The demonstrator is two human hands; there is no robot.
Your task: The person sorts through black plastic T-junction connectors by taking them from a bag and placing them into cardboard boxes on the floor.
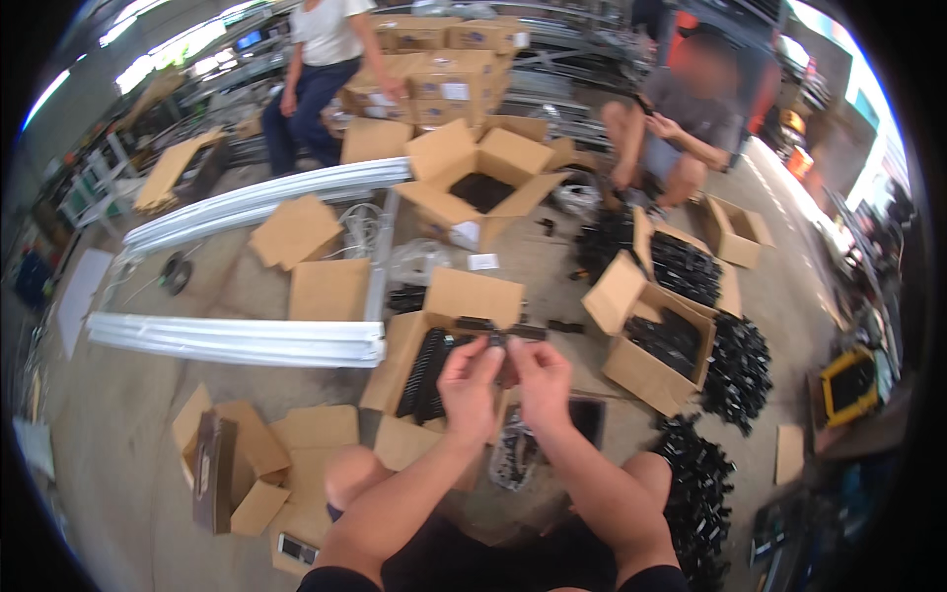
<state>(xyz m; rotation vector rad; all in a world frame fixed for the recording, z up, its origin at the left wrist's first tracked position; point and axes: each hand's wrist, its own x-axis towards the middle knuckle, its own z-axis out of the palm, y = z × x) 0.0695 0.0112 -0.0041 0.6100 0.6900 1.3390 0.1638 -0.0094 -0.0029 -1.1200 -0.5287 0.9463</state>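
Observation:
My left hand (470,387) and my right hand (542,383) are close together above an open carton (381,383). Between them the fingertips pinch a small black part (496,339), mostly hidden by the fingers; its exact kind cannot be made out. Inside the carton, rows of black ribbed parts (422,375) stand packed along the left side. Below my hands, between my forearms, lies a clear plastic bag (513,456) with dark pieces in it.
Right of me are an open carton (646,387) of black parts and loose black heaps (738,370) (695,483). White metal profiles (237,338) lie left, and a big open carton (434,202) stands ahead. A phone (297,549) rests on cardboard. Two people (318,74) (695,118) sit farther off.

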